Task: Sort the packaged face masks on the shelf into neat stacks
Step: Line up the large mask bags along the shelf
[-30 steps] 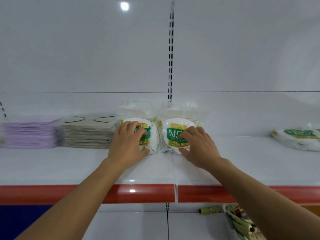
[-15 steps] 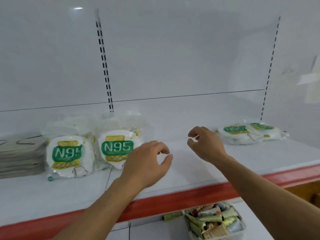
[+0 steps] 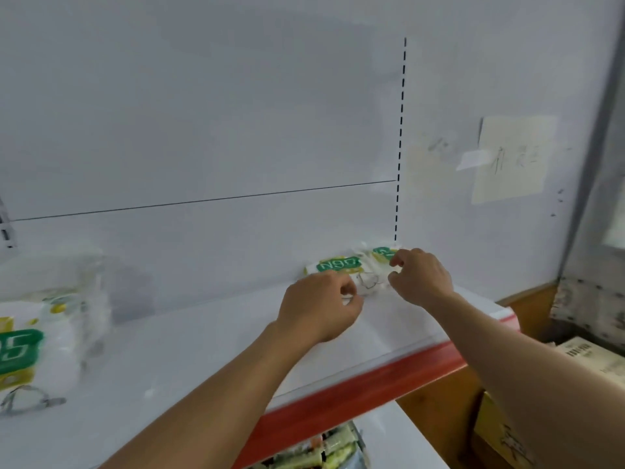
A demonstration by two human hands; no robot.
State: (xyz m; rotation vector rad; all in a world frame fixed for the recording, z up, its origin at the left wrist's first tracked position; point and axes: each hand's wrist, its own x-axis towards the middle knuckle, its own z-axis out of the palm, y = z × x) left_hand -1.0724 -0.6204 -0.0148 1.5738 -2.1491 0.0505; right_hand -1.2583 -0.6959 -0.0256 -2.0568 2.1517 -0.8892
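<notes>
Below, bin (image 3: 360,441) of packets (image 3: 324,450); left hand (image 3: 321,308), right hand (image 3: 421,279) at masks (image 3: 338,265).

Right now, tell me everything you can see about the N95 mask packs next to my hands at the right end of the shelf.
The N95 packs look like two flat white pouches in clear plastic, side by side, with green labels and yellow trim; the lettering reads upside down. They lie on the white shelf close to its back panel. The left hand and right hand are at their near edges, fingers curled; whether they grip is unclear.
</notes>
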